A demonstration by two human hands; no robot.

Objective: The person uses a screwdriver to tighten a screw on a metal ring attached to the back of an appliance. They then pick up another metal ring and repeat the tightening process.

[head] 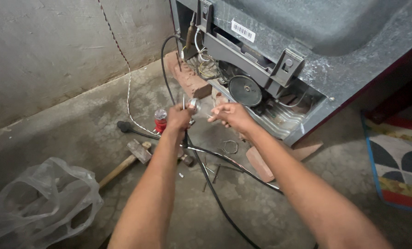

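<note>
A small round metal fitting (194, 105) is gripped in the closed left hand (178, 117), while a thin wire (214, 112) is pinched by the right hand (231, 115), just before the open appliance base (279, 87). A hammer (132, 157) is seen lower left; bare floor (67, 129) is left beyond.

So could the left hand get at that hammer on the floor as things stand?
Probably yes. The hammer lies in the open on the floor just below the left hand, nothing over it. But that hand is already gripping a small round metal part.
</note>
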